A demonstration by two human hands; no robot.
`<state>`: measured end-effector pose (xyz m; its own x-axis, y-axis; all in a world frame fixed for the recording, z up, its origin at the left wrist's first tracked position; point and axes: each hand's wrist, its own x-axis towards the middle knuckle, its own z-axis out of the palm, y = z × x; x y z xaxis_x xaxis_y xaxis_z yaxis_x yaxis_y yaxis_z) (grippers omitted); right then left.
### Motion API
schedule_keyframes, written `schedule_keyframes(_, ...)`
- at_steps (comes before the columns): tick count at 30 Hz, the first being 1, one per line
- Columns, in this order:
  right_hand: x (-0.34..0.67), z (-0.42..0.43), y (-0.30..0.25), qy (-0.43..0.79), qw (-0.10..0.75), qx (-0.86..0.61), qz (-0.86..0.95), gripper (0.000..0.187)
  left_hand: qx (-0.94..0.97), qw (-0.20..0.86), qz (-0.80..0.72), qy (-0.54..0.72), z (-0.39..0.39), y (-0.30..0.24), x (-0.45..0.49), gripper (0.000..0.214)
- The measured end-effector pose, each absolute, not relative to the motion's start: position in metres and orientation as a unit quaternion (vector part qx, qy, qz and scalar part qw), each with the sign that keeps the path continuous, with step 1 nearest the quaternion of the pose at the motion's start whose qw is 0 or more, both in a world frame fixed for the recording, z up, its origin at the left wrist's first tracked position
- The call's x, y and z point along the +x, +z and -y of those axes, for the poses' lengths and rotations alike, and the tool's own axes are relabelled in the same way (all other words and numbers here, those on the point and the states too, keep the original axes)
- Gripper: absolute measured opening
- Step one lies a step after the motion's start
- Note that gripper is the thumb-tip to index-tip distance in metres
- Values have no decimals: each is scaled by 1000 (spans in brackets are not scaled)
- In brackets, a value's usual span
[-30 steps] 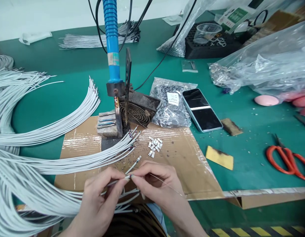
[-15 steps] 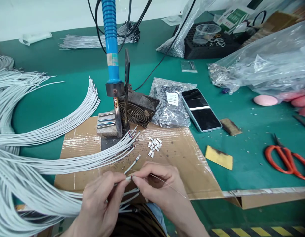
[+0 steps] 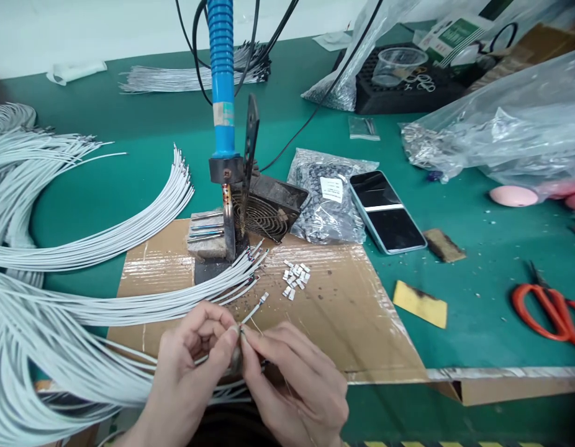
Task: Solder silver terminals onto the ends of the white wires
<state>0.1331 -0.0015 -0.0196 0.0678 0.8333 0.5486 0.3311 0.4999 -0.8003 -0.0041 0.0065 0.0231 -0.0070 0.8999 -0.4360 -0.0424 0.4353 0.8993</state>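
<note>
My left hand pinches a white cable between thumb and forefinger; its end is mostly hidden by the fingertips. My right hand meets it there, thumb and forefinger closed at the same spot, with a thin solder wire running through its fingers. Just beyond the fingertips a white cable tip carries a small white and silver piece. A pile of small white and silver pieces lies on the cardboard. Behind stands a blue-handled soldering iron, fixed upright, tip down.
Bundles of white cables fill the left side. A small black fan, a bag of dark parts, a phone, a yellow sponge and red-handled scissors lie on the green table. Plastic bags are at back right.
My left hand has rolled, its fingers curling inward and up. My right hand has turned, fingers now pointing more up and left. The view has shifted slightly left.
</note>
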Motion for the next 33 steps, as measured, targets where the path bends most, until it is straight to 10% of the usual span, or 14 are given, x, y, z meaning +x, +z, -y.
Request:
schedule_keyframes(10,161,-10,-12,451,480,-471,587,25,376,627,-576,366,-11,12,-10,30)
schedule_keyframes(25,186,-42,4,486,320,-311,752,30,353,715,-532,283,-16,22,-13,40)
schedule_keyframes(30,204,-45,-6,494,491,-467,545,41,319,679,-567,340,-17,23,-15,39)
schedule_keyframes(33,190,-40,-11,520,455,-465,554,52,331,648,-582,363,-17,24,-12,36)
